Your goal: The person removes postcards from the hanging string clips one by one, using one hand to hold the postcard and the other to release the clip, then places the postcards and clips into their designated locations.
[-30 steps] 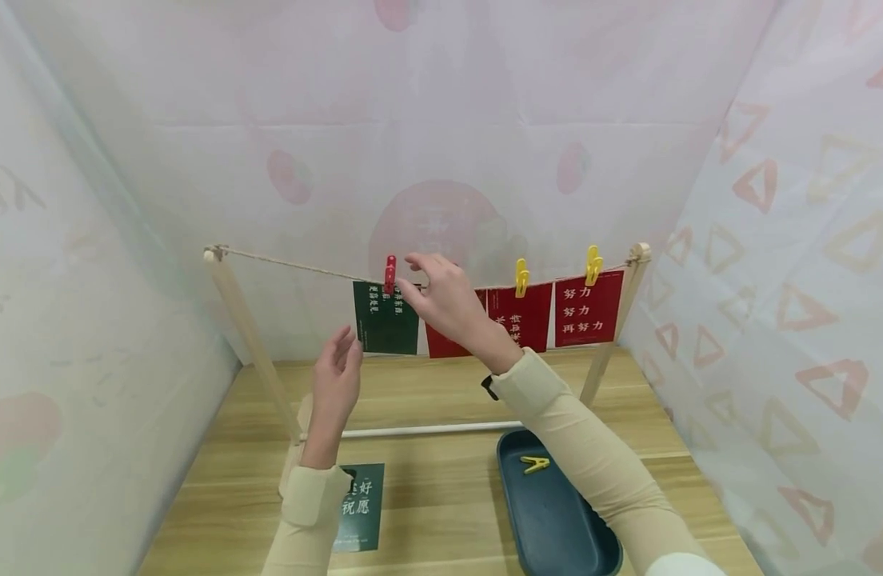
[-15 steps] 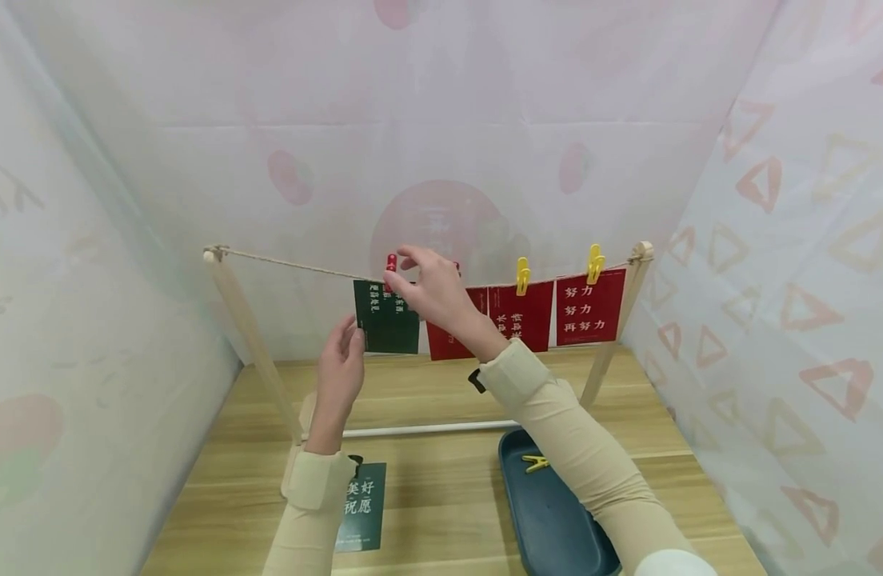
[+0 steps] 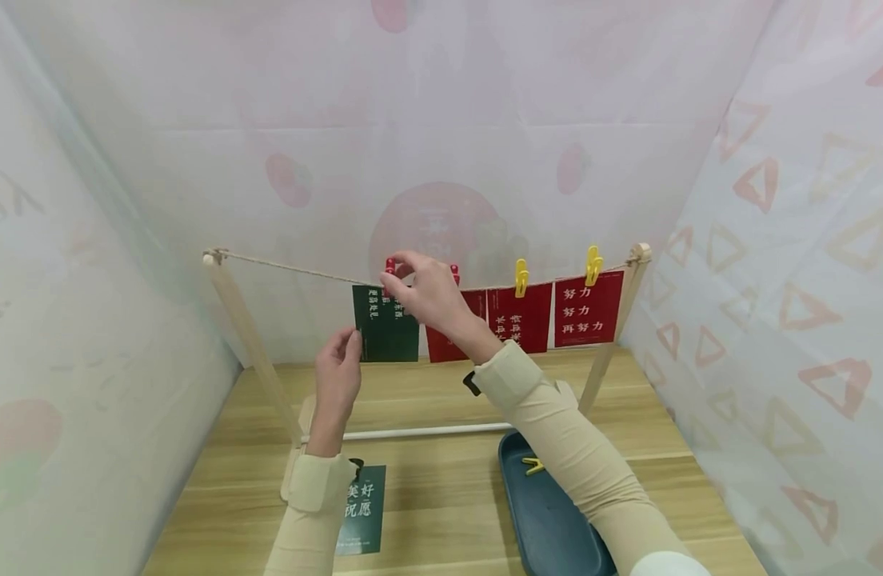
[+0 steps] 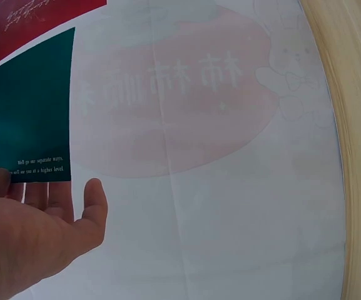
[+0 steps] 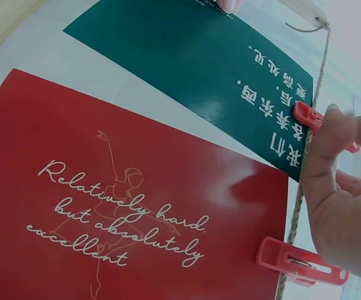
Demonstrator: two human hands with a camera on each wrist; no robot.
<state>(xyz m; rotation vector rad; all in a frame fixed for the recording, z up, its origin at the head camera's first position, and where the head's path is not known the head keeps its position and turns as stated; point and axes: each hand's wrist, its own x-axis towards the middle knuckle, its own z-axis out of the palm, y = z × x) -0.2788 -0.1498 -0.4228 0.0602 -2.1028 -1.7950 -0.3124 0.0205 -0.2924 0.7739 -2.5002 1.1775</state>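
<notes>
A green card point(image 3: 387, 336) with white lettering hangs at the rope point(image 3: 290, 267), a red clothespin point(image 5: 306, 117) on its top edge. My right hand point(image 3: 437, 296) pinches this clothespin between thumb and fingers. My left hand point(image 3: 338, 372) holds the card's lower left edge; in the left wrist view the thumb lies in front of the green card point(image 4: 34, 119) and the other fingers behind. Beside it hangs a red card point(image 5: 130, 187) with white script, held by another red clothespin point(image 5: 293, 257); my right hand and forearm partly cover that card in the head view.
Farther right, two red cards hang from yellow clothespins point(image 3: 521, 278). Wooden posts point(image 3: 250, 336) carry the rope, joined low by a white rod point(image 3: 427, 431). On the table lie a second green card point(image 3: 362, 512) and a blue tray point(image 3: 517, 512) holding a yellow clothespin point(image 3: 533, 465).
My right hand has come left onto the red clothespin and now pinches it, the clothespin sitting slightly lower. My left hand has moved up to the green card's edge and taken hold of it.
</notes>
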